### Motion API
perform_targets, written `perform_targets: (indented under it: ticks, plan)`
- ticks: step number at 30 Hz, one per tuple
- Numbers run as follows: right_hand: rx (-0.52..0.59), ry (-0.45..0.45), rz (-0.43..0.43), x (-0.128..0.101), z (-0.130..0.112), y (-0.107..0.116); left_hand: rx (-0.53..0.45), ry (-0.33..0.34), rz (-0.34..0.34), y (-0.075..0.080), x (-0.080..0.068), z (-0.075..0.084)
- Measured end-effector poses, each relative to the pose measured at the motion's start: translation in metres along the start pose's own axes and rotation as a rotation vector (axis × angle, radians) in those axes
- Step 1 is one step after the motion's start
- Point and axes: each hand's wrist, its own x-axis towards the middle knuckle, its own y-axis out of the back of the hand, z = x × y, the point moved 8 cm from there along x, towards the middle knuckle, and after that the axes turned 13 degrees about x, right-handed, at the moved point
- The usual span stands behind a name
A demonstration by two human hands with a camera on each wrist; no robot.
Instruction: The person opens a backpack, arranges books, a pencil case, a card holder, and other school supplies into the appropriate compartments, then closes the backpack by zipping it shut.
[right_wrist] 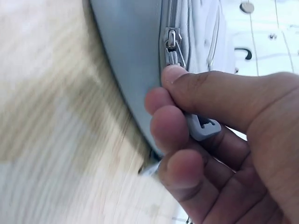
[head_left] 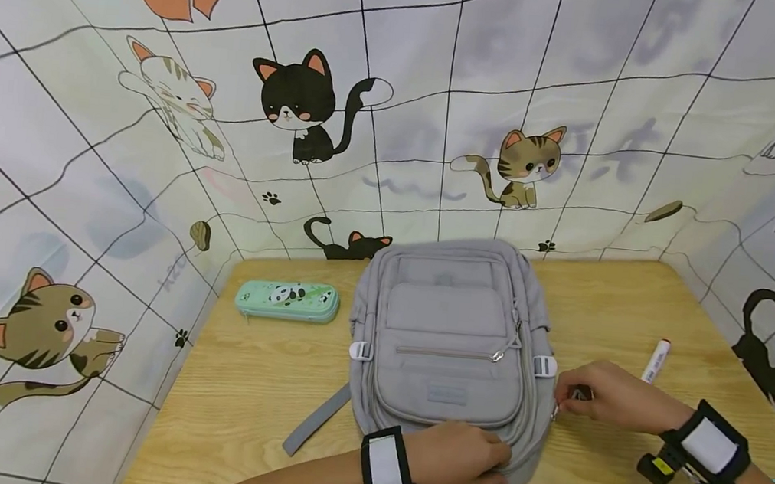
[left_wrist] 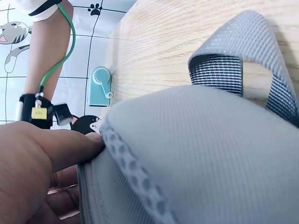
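Note:
A grey backpack lies front side up on the wooden table. My left hand rests across its lower front. In the left wrist view the thumb and fingers hold the edge of the bag's fabric. On the bag's right side, my right hand pinches a zipper pull between thumb and fingers. The right wrist view shows the metal zipper slider just above that thumb, and a grey plastic buckle behind the fingers. The fingers hide most of the pull.
A mint pencil case with pandas lies left of the bag. To the right is a white marker. A grey strap sticks out on the left. A teal box with a crank stands near the table edge. Cat-print sheeting surrounds the table.

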Motion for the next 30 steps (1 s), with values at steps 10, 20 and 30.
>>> perform_targets:
  ticks: [10, 20, 30]
  plan:
    - [0.021, -0.030, 0.022, 0.019, 0.028, 0.030, -0.004, 0.005, 0.019, 0.001, -0.003, -0.002]
    - [-0.001, -0.145, -0.001, 0.043, 0.051, 0.046, -0.035, -0.009, 0.037, -0.001, -0.004, -0.001]
    - [-0.026, -0.232, 0.021, 0.052, 0.072, 0.056, -0.098, -0.032, 0.007, -0.005, -0.004, 0.000]
